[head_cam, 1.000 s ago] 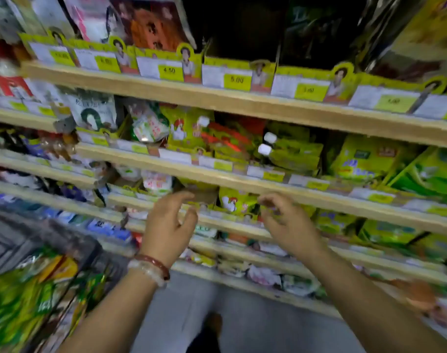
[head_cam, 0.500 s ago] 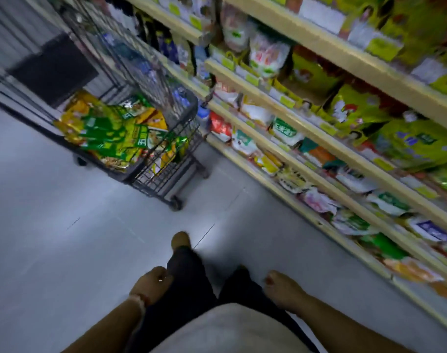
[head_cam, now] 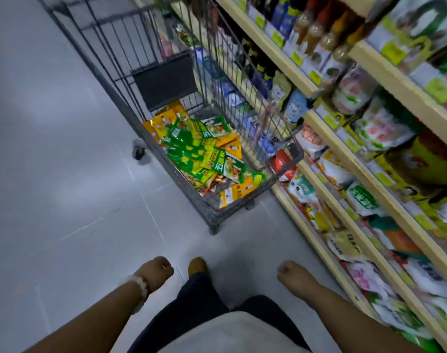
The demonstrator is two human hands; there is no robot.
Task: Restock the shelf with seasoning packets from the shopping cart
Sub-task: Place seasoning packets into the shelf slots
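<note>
Nearest, at six o'clock, a pale shirt hem and dark trousers fill the bottom edge. The left hand [head_cam: 158, 271], wearing a white bead bracelet [head_cam: 138, 285], hangs at seven o'clock with fingers curled loosely into a fist, holding nothing. The right hand [head_cam: 289, 272] hangs at five o'clock, likewise curled and empty. One tan shoe [head_cam: 197, 266] steps on the grey floor [head_cam: 64, 174] between them. Farther, at twelve o'clock, the wire shopping cart [head_cam: 191, 194] holds a heap of green and yellow seasoning packets [head_cam: 202, 154]. The shelf [head_cam: 344, 220] of packets and bottles runs along the cart's right side, from four toward one o'clock.
</note>
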